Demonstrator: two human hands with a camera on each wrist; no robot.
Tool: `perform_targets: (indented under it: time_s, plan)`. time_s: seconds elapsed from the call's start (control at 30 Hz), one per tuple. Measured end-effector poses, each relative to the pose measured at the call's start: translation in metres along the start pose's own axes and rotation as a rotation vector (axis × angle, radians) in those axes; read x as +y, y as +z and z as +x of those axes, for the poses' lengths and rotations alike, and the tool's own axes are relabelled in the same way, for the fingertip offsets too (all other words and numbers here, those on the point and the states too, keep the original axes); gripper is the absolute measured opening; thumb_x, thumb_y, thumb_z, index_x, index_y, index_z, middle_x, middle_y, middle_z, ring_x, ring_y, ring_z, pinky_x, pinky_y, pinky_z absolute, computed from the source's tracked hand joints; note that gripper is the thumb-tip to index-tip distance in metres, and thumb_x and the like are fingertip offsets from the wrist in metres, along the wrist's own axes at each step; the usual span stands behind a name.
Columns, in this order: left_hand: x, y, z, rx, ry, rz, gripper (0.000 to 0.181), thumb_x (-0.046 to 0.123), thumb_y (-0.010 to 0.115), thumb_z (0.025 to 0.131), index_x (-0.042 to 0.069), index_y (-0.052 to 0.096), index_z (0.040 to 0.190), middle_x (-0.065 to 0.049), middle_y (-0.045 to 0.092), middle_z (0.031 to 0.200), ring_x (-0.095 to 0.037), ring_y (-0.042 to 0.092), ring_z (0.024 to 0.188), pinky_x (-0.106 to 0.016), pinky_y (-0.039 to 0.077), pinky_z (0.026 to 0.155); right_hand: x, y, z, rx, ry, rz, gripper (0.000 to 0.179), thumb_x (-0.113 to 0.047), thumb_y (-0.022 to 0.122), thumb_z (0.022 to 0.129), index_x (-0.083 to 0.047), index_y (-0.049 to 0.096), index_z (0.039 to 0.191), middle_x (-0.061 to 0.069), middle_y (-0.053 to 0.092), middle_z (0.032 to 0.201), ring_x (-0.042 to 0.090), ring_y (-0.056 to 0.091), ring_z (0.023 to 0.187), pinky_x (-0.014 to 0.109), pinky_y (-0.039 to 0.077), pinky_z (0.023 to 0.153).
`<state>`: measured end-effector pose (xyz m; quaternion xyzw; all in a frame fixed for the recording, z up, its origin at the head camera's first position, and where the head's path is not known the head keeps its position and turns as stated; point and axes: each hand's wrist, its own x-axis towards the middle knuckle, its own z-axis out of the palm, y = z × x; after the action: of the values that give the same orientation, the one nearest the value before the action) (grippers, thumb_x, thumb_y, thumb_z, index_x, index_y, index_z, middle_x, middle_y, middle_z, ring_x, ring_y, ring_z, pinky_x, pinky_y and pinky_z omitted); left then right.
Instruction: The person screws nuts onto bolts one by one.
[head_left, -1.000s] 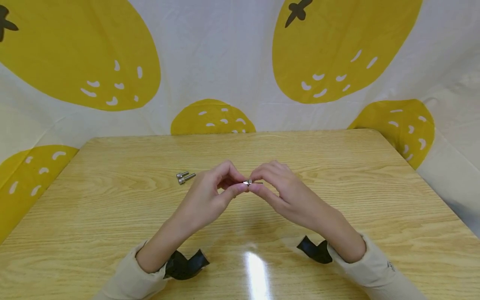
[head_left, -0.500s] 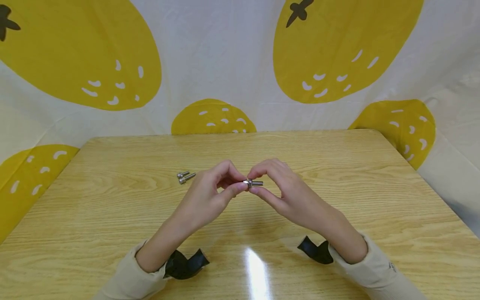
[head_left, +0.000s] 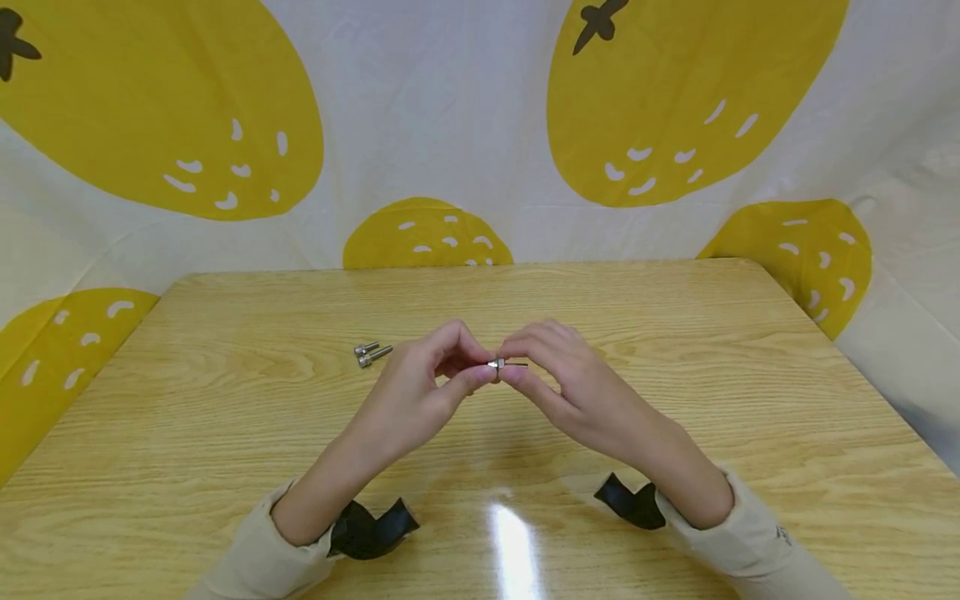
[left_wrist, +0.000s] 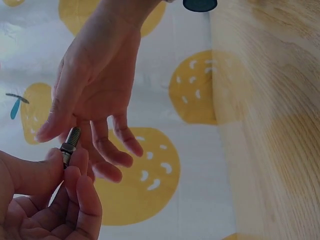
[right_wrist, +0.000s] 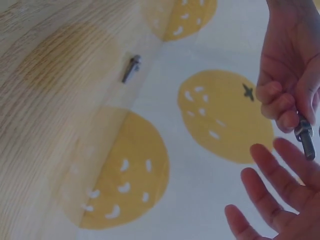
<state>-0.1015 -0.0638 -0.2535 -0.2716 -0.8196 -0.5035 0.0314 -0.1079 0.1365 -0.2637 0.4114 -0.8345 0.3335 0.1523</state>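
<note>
Over the middle of the table, my left hand [head_left: 416, 396] pinches a steel socket-head screw [left_wrist: 75, 135] by its head between thumb and fingertips. A hex nut [left_wrist: 68, 147] sits on the screw close to that head, and the threaded shank points toward the right hand. My right hand [head_left: 573, 379] has thumb and index finger on either side of the nut, tips right at it in the head view. Its other fingers are spread in both wrist views. The index fingertip is partly hidden behind the left hand in the left wrist view.
Left of the hands, two more socket-head screws [head_left: 375, 357] lie side by side on the wooden table [head_left: 225, 433]. A white cloth with yellow fruit shapes [head_left: 427, 150] hangs behind the far edge. Black straps [head_left: 375, 529] sit at both wrists.
Half a second ago the right thumb and index finger were wider apart and more of the shank showed. Now they have closed in around the nut. The left hand stays in place.
</note>
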Motion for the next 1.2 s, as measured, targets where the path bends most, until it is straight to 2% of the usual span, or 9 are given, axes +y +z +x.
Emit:
perform_targets:
  time_s: [0.13, 0.4, 0.67, 0.93, 1.1, 1.2]
  plan:
    - [-0.0005, 0.0000, -0.0003, 0.006, 0.001, 0.009, 0.007, 0.007, 0.066, 0.085, 0.006, 0.059, 0.088, -0.002, 0.068, 0.085, -0.008, 0.059, 0.069, -0.022, 0.047, 0.060, -0.0020, -0.0022, -0.0005, 0.003, 0.012, 0.025, 0.029, -0.020, 0.064, 0.089, -0.011, 0.057, 0.115, -0.002, 0.059, 0.113, 0.012, 0.050, 0.110, 0.032, 0.042, 0.093]
    - [-0.0009, 0.0003, -0.0005, 0.007, 0.015, 0.006, 0.008, 0.007, 0.066, 0.085, 0.006, 0.059, 0.088, -0.002, 0.067, 0.084, -0.008, 0.059, 0.069, -0.022, 0.048, 0.060, -0.0010, -0.0012, 0.0018, 0.050, -0.066, 0.045, 0.023, -0.007, 0.067, 0.085, -0.008, 0.057, 0.106, -0.002, 0.059, 0.105, 0.013, 0.051, 0.104, 0.028, 0.042, 0.091]
    - [-0.0008, 0.0003, -0.0005, 0.008, 0.003, 0.000, 0.007, 0.008, 0.066, 0.086, 0.006, 0.060, 0.089, -0.002, 0.067, 0.084, -0.008, 0.059, 0.070, -0.022, 0.047, 0.060, -0.0015, -0.0011, 0.0020, 0.046, -0.055, 0.038, 0.020, -0.009, 0.065, 0.086, -0.009, 0.059, 0.106, -0.002, 0.060, 0.105, 0.012, 0.050, 0.104, 0.027, 0.042, 0.090]
    - [0.0013, 0.0004, -0.0003, 0.001, 0.003, -0.004, 0.007, 0.008, 0.066, 0.085, 0.007, 0.059, 0.089, -0.001, 0.067, 0.084, -0.008, 0.060, 0.070, -0.023, 0.050, 0.061, -0.0006, 0.0013, 0.0011, 0.023, -0.025, 0.023, 0.007, -0.014, 0.056, 0.093, -0.012, 0.061, 0.099, -0.003, 0.060, 0.105, 0.012, 0.049, 0.104, 0.029, 0.040, 0.089]
    - [-0.0002, 0.0009, 0.0002, 0.000, 0.017, -0.014, 0.008, 0.007, 0.067, 0.084, 0.005, 0.059, 0.088, -0.002, 0.068, 0.084, -0.007, 0.061, 0.070, -0.024, 0.051, 0.063, -0.0008, 0.0022, -0.0001, 0.030, -0.009, -0.018, 0.017, -0.018, 0.049, 0.097, -0.013, 0.065, 0.092, -0.004, 0.060, 0.103, 0.011, 0.049, 0.100, 0.030, 0.039, 0.085]
    - [-0.0009, 0.0007, 0.0000, 0.003, 0.019, -0.006, 0.008, 0.008, 0.066, 0.085, 0.005, 0.059, 0.088, -0.002, 0.067, 0.084, -0.007, 0.060, 0.069, -0.023, 0.050, 0.061, -0.0009, 0.0011, -0.0005, 0.021, 0.004, -0.019, 0.016, -0.021, 0.051, 0.096, -0.013, 0.064, 0.099, -0.004, 0.060, 0.107, 0.012, 0.049, 0.104, 0.032, 0.040, 0.087]
